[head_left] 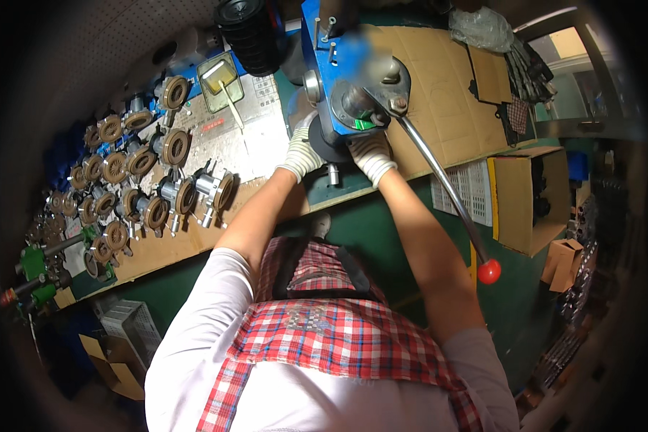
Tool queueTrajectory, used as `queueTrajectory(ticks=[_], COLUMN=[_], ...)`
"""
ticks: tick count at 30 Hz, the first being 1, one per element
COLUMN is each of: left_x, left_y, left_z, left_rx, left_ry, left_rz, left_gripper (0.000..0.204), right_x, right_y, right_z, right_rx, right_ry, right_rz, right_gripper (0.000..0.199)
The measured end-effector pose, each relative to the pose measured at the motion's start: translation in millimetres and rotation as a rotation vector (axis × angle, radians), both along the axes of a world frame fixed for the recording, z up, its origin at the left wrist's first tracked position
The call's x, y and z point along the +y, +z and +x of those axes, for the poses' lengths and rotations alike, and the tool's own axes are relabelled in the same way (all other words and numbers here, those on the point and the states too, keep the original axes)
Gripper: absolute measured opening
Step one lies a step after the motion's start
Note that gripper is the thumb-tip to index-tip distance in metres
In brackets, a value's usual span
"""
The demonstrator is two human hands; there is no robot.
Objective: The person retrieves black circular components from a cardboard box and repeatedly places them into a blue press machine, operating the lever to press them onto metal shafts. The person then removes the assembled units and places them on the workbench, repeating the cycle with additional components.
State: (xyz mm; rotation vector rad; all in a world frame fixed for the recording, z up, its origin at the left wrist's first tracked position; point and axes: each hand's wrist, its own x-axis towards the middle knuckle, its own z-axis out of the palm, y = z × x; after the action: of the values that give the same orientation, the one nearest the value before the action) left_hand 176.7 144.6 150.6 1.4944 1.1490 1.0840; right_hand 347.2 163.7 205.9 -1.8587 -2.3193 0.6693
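Note:
A blue arbor press (342, 93) stands on the bench in front of me, with a long steel lever (439, 169) slanting down to the right and ending in a red ball knob (489, 271). My left hand (302, 153), in a white striped knit glove, is at the left of the press base beside a dark round part (327, 147). My right hand (373, 157), gloved alike, reaches under the press head from the right. The press hides most of the fingers of both hands, so their grip cannot be made out. A small silver cylinder (333, 175) sticks out toward me between the hands.
Several metal assemblies with brown ring-shaped ends (175, 147) crowd the bench's left side. Behind them is a tray (221, 81) with a brush (232, 108). A black ribbed cylinder (246, 36) stands behind. Cardboard (439, 86) covers the right side; an open carton (529, 198) stands beyond.

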Motion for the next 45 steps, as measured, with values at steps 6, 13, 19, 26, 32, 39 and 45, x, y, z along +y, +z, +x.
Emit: queueTrajectory(ticks=[6,13,19,26,32,39,45], left_x=[-15.0,-29.0,-2.1,-14.7,-5.7,-4.9,-8.2], left_y=[12.5,84.2,58.3,80.0,85.9,77.7,78.4], left_z=[-40.3,-26.0,-13.1,-23.7,-15.5,-22.6,-24.2], left_rx=[0.547,0.496,0.473,0.655,0.621,0.589,0.559], left_ry=[0.018,0.100,0.102,0.124,0.033,0.058,0.048], left_rz=[0.062,0.070,0.177,0.236,0.172,0.203,0.166], left_gripper=[0.102,0.131,0.098,0.080,0.083,0.087,0.083], right_x=[-4.6,16.8,-1.0,-141.1,-149.8,-133.3,-137.6], right_y=[-2.5,-44.1,24.1,305.9,131.5,60.4,89.7], right_z=[-11.3,-15.2,73.7,113.6,144.2,129.9,135.9], right_rx=[-0.305,-0.013,0.574,0.175,-0.044,-0.035,0.128], right_ry=[0.073,-0.070,0.003,0.025,-0.153,-0.165,-0.233], right_rz=[0.028,-0.010,-0.202,-0.388,-0.281,-0.017,-0.292], right_gripper=[0.067,0.083,0.047,0.070,0.028,0.032,0.039])
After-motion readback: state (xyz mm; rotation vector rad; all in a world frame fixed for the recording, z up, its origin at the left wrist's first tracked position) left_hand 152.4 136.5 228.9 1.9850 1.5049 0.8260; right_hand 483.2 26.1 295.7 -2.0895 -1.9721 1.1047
